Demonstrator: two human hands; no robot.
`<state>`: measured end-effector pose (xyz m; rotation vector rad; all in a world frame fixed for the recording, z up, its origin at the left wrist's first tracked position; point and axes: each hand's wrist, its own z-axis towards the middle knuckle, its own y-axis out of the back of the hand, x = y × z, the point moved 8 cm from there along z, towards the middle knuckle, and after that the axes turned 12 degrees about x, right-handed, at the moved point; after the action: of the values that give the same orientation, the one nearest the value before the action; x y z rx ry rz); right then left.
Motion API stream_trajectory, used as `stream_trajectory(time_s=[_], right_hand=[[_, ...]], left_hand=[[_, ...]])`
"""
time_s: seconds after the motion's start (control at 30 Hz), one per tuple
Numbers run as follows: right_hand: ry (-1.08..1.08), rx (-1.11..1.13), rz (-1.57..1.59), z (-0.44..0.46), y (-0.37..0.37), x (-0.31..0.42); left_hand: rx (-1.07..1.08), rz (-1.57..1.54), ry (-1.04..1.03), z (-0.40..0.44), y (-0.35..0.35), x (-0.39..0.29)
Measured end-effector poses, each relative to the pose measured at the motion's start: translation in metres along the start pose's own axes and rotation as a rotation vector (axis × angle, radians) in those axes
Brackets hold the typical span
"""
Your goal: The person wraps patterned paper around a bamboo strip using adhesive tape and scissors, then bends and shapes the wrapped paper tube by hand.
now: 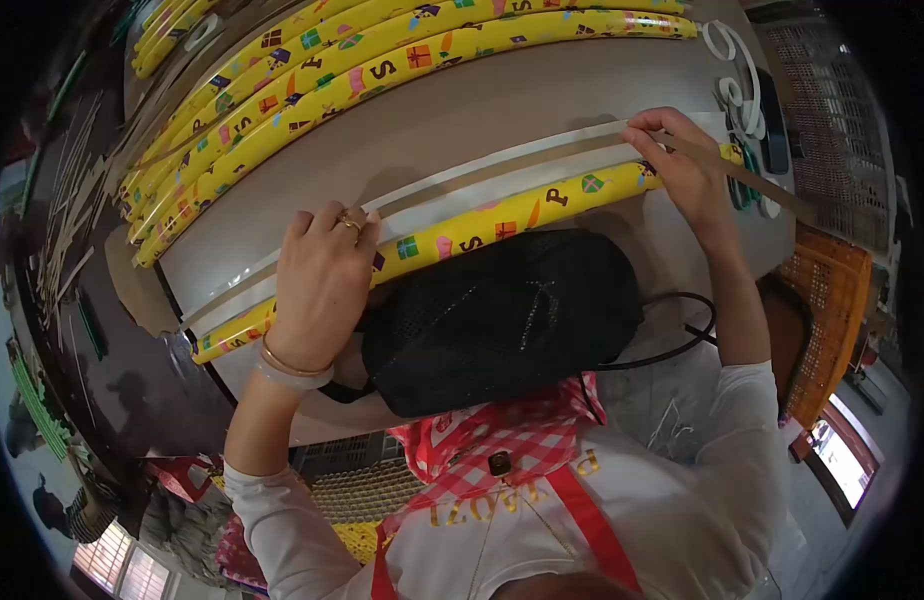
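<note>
A yellow printed wrapping paper roll (452, 243) lies across the table in front of me, its white edge (572, 163) turned out along the far side. Over that edge runs a long, thin brown strip (482, 181), which looks like tape backing or cardboard. My left hand (322, 265), with a ring and bracelets, is closed with its fingertips down on the strip, left of the middle; its exact grip is partly hidden. Near the roll's right end, my right hand (687, 170) pinches the strip between thumb and fingers. The strip's free end trails off to the right.
Several more yellow rolls (382, 75) lie at the back of the table. Tape rings (722, 42) and green-handled scissors (747, 180) sit at the right. A black mesh-like bundle (502, 320) is between me and the roll. An orange crate (832, 320) stands right.
</note>
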<state>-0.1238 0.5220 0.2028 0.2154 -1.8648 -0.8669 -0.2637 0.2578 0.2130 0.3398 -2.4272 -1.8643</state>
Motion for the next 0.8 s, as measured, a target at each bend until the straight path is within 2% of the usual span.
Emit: stream_trajectory(time_s=[0.07, 0.2, 0.43, 0.8], right_hand=[[0.068, -0.016, -0.033, 0.000, -0.001, -0.001], [0.068, -0.039, -0.079, 0.002, -0.002, -0.001], [0.016, -0.017, -0.033, 0.004, -0.004, -0.010], [-0.077, -0.030, -0.074, 0.008, -0.004, -0.020]], left_hand=[[-0.008, 0.007, -0.003, 0.001, 0.001, -0.001], [-0.017, -0.008, 0.002, 0.000, 0.003, -0.002], [-0.059, -0.020, 0.004, -0.001, 0.003, -0.002], [-0.013, 0.007, -0.014, 0.002, 0.007, -0.002]])
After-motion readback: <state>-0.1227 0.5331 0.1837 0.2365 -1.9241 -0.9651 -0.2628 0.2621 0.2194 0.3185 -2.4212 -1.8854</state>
